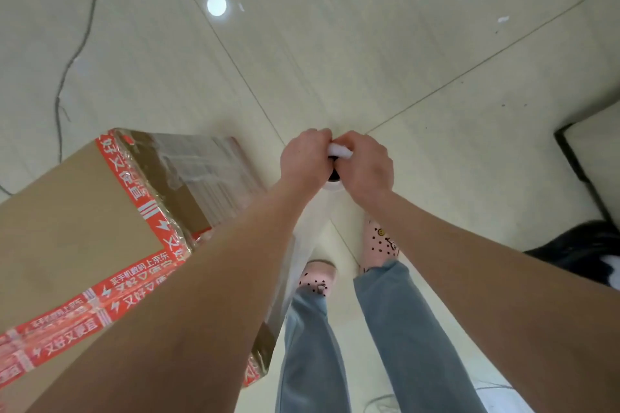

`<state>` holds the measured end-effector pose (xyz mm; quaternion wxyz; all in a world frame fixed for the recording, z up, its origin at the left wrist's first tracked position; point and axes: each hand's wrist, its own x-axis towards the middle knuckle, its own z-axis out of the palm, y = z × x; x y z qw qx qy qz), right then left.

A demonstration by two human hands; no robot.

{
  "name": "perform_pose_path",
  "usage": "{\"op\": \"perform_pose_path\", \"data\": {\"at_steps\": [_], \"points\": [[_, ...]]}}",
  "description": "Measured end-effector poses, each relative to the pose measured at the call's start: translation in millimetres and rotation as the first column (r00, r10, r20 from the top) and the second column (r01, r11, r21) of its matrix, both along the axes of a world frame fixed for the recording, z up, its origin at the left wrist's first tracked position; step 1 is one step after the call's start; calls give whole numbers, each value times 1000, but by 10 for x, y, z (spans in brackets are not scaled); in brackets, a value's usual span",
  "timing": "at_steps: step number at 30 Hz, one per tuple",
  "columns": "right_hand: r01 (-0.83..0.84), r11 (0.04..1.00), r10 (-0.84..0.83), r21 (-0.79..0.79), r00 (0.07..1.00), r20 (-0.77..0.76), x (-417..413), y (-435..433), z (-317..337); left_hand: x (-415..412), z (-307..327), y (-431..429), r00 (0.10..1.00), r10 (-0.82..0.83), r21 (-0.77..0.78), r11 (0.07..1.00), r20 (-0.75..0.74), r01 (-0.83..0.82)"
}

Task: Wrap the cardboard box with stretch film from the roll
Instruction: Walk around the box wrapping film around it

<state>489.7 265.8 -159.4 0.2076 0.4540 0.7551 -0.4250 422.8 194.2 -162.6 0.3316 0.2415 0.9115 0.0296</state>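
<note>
1. Both hands are bunched up together out over the middle of the floor (369, 43). The left hand (307, 157) has its fingers curled tight round a scrunched white bit of stretch film (339, 151). The right hand (365, 161) is clamped on the same bunch from the other side, with the knuckles nearly touching.
2. Right under the fists is the roll (330, 188), standing on end, so you look down into its dark core hole. I can't tell if either hand actually touches the roll, since the fists cover that bit.
3. The roll's white body runs down between the forearms and is mostly hidden by the left arm.
4. The cardboard box (77, 238) is on the left. It's tall, with red printed tape (134, 184) along its top edges. The side facing the roll already has shiny film over it.
5. The feet are in pink clogs (380, 238) with black dots, plus blue jeans (389, 329), just beside the box's near corner.
6. The floor is pale tile with thin grout lines. A dark cable (75, 54) snakes along the left part, and a round light reflection (216, 5) sits further out. Something black (583, 245) lies at the right edge.
</note>
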Motion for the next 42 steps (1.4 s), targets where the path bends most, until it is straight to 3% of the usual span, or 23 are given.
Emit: {"op": "perform_pose_path", "data": {"at_steps": [5,8,10,13,17,21,26,28,32,37,39,42], "points": [[9,1000,-11,-19,995,-102,-284,-25,-13,-222,-29,-158,932,362,35,931,18,-362],[61,994,-69,-93,994,-88,-445,-105,-26,-341,-25,-282,766,635,49,766,101,-641],[76,987,-89,-140,992,-90,-559,-137,-22,-389,-13,-333,672,726,19,677,145,-736],[125,978,-139,-168,988,-73,-685,-133,12,-455,23,-353,761,640,-11,766,103,-643],[137,973,-147,-187,988,-42,-688,-153,28,-509,111,-297,956,293,48,955,17,-294],[74,982,-81,-173,996,-33,-759,-169,63,-581,111,-275,996,88,58,994,6,-88],[26,992,-30,-124,999,-27,-914,-144,113,-886,149,-171,1000,12,-36,999,5,-11],[-14,995,11,-96,1000,-29,-1017,-139,128,-989,160,-188,999,48,-40,998,14,-47],[-60,996,57,-64,997,-58,-1268,-127,132,-1168,97,-265,960,273,9,962,61,-274],[-34,995,32,-91,999,-20,-1506,-204,85,-1348,45,-428,785,610,18,789,107,-615],[-4,994,4,-111,1000,-7,-1593,-226,70,-1422,51,-461,765,630,-3,772,134,-635],[19,994,-20,-107,1000,-10,-1698,-221,60,-1532,84,-445,868,488,-37,873,90,-487]]}}
